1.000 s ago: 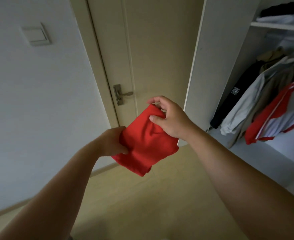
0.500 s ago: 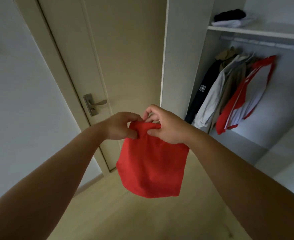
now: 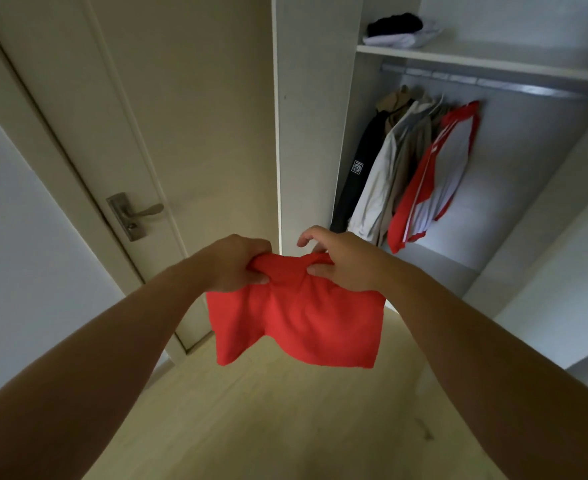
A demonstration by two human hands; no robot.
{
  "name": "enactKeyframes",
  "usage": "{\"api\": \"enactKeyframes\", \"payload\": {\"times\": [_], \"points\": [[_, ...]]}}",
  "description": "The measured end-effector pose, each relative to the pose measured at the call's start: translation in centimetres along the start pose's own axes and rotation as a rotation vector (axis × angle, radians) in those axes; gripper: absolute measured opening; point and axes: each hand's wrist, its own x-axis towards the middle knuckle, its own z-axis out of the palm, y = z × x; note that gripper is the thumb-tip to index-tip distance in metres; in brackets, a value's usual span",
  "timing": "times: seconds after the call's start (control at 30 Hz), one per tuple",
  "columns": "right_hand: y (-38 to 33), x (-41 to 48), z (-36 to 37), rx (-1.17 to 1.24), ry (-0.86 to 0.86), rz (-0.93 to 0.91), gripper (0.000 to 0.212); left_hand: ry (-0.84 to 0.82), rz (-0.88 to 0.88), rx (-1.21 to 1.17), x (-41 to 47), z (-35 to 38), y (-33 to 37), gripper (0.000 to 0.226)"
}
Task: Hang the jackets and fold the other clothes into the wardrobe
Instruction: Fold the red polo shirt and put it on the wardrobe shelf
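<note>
A folded red garment [image 3: 299, 320] hangs in the air in front of me, held by its top edge. My left hand [image 3: 237, 261] grips the top left part, fingers curled round the cloth. My right hand [image 3: 341, 261] pinches the top right part between thumb and fingers. Beyond them to the right stands the open wardrobe [image 3: 309, 133]. Several jackets [image 3: 406, 174] hang from its rail [image 3: 486, 83], the rightmost red and white. On the shelf [image 3: 493, 58] above lies a small pile of folded clothes [image 3: 399, 31], dark on light.
A beige door [image 3: 181, 116] with a metal lever handle [image 3: 136, 214] is shut to the left of the wardrobe. A white wall [image 3: 15, 220] runs along the left. Pale wooden floor [image 3: 285, 427] lies below my arms.
My left hand has risen to the garment's top edge and both hands have spread apart, so the cloth hangs wider. The view has swung right, showing more of the wardrobe.
</note>
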Motion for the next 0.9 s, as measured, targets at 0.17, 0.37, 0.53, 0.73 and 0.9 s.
{"api": "enactKeyframes", "payload": {"times": [0.17, 0.37, 0.53, 0.73, 0.9], "points": [[2.7, -1.5, 0.9, -0.177, -0.218, 0.113, 0.043, 0.02, 0.017, 0.004, 0.1, -1.7, 0.6, 0.023], [5.3, -2.7, 0.8, -0.248, -0.154, 0.208, 0.025, -0.017, -0.064, 0.124, -0.1, -3.1, 0.3, 0.024], [6.8, -3.3, -0.3, -0.217, -0.13, 0.265, 0.031, 0.0, -0.11, 0.105, -0.7, -2.3, 0.1, 0.027], [5.4, -2.7, -0.8, -0.263, -0.305, 0.327, 0.055, 0.001, -0.08, 0.118, -0.1, -1.7, 2.4, 0.026], [1.2, -1.2, 2.6, -0.057, -0.166, 0.09, 0.081, -0.002, -0.05, 0.117, 0.5, -1.8, 4.6, 0.023]]}}
